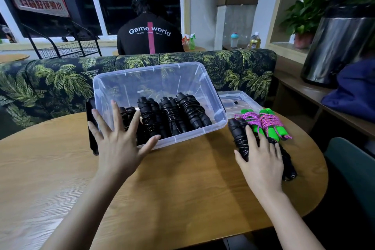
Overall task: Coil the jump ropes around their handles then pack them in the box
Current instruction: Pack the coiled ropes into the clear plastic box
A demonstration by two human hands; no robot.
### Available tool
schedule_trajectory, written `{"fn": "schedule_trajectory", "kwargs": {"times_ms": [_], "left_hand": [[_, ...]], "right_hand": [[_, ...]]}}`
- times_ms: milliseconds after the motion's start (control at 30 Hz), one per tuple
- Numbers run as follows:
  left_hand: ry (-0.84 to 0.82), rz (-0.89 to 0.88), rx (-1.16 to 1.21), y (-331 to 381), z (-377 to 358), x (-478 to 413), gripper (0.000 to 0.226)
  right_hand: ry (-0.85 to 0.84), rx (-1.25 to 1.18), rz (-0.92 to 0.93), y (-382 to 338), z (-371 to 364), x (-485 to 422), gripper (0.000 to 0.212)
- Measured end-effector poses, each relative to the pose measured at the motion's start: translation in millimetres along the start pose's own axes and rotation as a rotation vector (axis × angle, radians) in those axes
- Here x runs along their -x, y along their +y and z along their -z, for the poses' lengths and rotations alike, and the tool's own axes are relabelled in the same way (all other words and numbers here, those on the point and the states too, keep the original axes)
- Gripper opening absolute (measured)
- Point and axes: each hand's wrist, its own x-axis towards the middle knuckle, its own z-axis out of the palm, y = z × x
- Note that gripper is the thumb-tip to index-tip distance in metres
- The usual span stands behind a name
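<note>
A palm-print sofa (50,79) lines the wooden table's (182,184) far side. The clear box (129,83), tilted, holds coiled black ropes (172,115). The left hand (119,142), fingers spread, presses the box's near wall. The right hand (261,158) lies flat on a loose black rope (239,138) to the right, green-handled ropes (269,126) just beyond.

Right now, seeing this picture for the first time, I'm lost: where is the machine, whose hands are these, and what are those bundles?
There is no machine here. A person wears a camera on the head, so you look down on their own two hands. The left hand lies open, fingers spread against the clear box, which holds coiled black jump ropes. The right hand rests on another black rope lying on the wooden table, beside two green-handled ropes wound with pink cord. A clear lid lies behind them. Nothing is gripped.
</note>
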Motion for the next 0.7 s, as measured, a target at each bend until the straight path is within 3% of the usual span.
{"fn": "schedule_trajectory", "kwargs": {"times_ms": [267, 400, 600, 700], "left_hand": [[0.075, 0.071, 0.304, -3.6, 1.7, 2.7, 0.083], [0.137, 0.065, 0.447, -8.6, 0.0, 4.7, 0.074], [0.185, 0.075, 0.841, -13.8, 10.4, 19.1, 0.056], [0.179, 0.098, 0.974, -17.7, 14.2, 21.4, 0.057]], "right_hand": [[0.074, -0.209, 0.002, -52.6, 53.9, -19.9, 0.074], [-0.004, -0.342, 0.097, -90.8, 64.6, -29.4, 0.078], [-0.087, -0.582, 0.267, -163.8, 72.0, -41.2, 0.08], [-0.151, -0.626, 0.306, -201.9, 67.0, -45.2, 0.08]]}}
